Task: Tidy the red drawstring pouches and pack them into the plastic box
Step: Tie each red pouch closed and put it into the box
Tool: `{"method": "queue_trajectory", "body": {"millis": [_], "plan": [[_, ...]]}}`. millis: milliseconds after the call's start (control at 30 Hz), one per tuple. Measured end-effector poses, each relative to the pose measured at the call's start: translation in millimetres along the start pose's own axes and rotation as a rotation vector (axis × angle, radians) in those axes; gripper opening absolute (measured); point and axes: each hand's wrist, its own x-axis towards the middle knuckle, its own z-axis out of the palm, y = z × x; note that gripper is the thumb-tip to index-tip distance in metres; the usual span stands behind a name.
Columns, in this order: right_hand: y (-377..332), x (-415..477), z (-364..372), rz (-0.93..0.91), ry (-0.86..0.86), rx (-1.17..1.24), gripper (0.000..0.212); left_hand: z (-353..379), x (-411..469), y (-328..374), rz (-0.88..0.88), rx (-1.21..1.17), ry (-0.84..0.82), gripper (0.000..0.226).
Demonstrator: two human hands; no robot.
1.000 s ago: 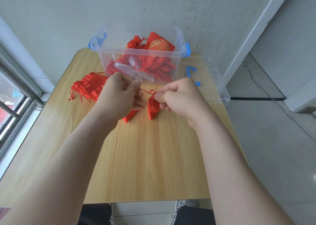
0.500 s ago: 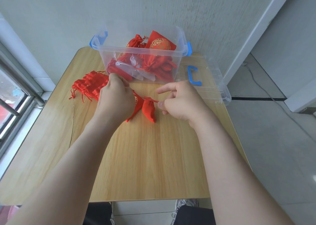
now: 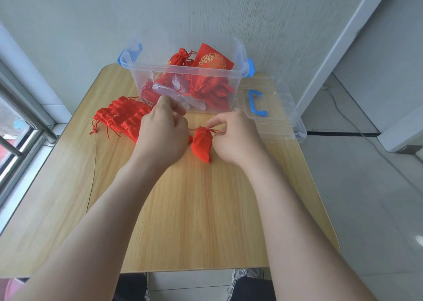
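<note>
A small red drawstring pouch (image 3: 202, 144) lies on the wooden table (image 3: 194, 220) between my hands. My right hand (image 3: 235, 136) pinches its drawstring at the gathered neck. My left hand (image 3: 163, 132) is curled just left of it, with a sliver of a second red pouch (image 3: 190, 139) showing under it; whether it pinches the string I cannot tell. A row of flat red pouches (image 3: 121, 117) lies at the table's left. The clear plastic box (image 3: 187, 72) with blue latches stands at the back and holds several red pouches.
The box's clear lid (image 3: 270, 115) with a blue handle lies to the right of the box, reaching the table's right edge. A window frame (image 3: 20, 126) runs along the left. A wall stands right behind the box.
The pouch now hangs straighter with its neck drawn tight. My right hand moved its pinch up to the neck. My left hand shifted right, covering most of the second pouch.
</note>
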Motion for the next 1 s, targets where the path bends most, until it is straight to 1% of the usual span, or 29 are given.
{"method": "queue_trajectory", "body": {"millis": [33,67,133,167,200,267,300,333,367,433,500,567,600,667,733,767,800,867,933,1000], "plan": [[0,1,0,0.021,-0.054,0.072,0.033,0,0,0,-0.015,-0.04,-0.014,0.022],[0,2,1,0.05,-0.112,0.131,0.036,0,-1,0,-0.027,-0.075,-0.024,0.022],[2,3,5,0.067,-0.152,0.147,0.045,-1,-1,1,-0.041,-0.12,-0.026,0.02],[4,4,8,0.05,-0.12,0.111,0.044,0,0,1,-0.043,-0.143,-0.023,0.018],[4,3,11,0.022,-0.071,0.057,0.039,0,1,1,-0.039,-0.165,-0.023,0.017],[4,4,15,-0.036,0.022,-0.009,0.02,-1,4,1,-0.018,-0.193,-0.02,0.012],[4,6,17,-0.056,0.065,0.01,0.017,-1,5,0,0.004,-0.201,-0.016,0.009],[3,9,19,-0.07,0.111,0.046,0.019,-3,7,-3,0.029,-0.2,-0.01,0.008],[2,13,20,-0.085,0.165,0.084,0.021,-5,8,-5,0.047,-0.184,0.0,0.012],[-1,19,24,-0.13,0.276,0.173,0.021,-9,12,-12,0.088,-0.123,0.063,0.021],[-4,21,27,-0.155,0.367,0.282,0.024,-13,14,-20,0.111,-0.036,0.171,0.02],[-9,21,28,-0.158,0.419,0.389,0.034,-16,16,-29,0.048,0.093,0.237,0.025],[-12,22,28,-0.169,0.431,0.452,0.037,-17,18,-34,-0.005,0.187,0.22,0.029],[-22,24,29,-0.213,0.453,0.531,0.034,-18,19,-43,-0.113,0.381,0.091,0.035],[-30,28,28,-0.249,0.457,0.529,0.027,-18,18,-48,-0.164,0.517,-0.054,0.042],[-35,32,28,-0.252,0.454,0.525,0.026,-18,17,-51,-0.171,0.557,-0.097,0.046],[-41,36,28,-0.247,0.451,0.51,0.027,-19,17,-54,-0.167,0.585,-0.114,0.05],[-53,52,28,-0.259,0.441,0.461,0.033,-20,18,-58,-0.155,0.606,-0.095,0.058],[-65,69,28,-0.284,0.43,0.462,0.031,-22,19,-58,-0.155,0.584,-0.052,0.068],[-79,84,27,-0.291,0.433,0.495,0.028,-24,21,-57,-0.173,0.54,-0.019,0.07]]}}
